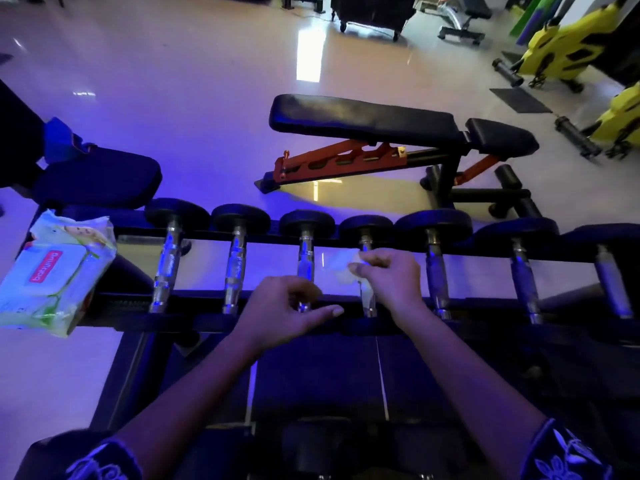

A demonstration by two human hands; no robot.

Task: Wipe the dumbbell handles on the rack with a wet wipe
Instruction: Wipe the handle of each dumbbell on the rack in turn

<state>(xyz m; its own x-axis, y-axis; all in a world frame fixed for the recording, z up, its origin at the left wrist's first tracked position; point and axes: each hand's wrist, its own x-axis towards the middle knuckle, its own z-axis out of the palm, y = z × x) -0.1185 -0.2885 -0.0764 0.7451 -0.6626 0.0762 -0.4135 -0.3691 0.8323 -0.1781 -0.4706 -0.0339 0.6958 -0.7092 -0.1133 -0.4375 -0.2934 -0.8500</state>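
White wet wipe [337, 269] pinched by right hand [388, 278] against fourth chrome dumbbell handle [368, 299]; third chrome dumbbell handle [306, 261], just left, gripped at near end by left hand [280, 310].

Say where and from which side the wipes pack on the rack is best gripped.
Probably across the width of the wipes pack, thumb and fingers on its long edges, from above: it lies label up, soft. Use the left hand, nearer, once off its dumbbell handle; the right hand holds the wipe.
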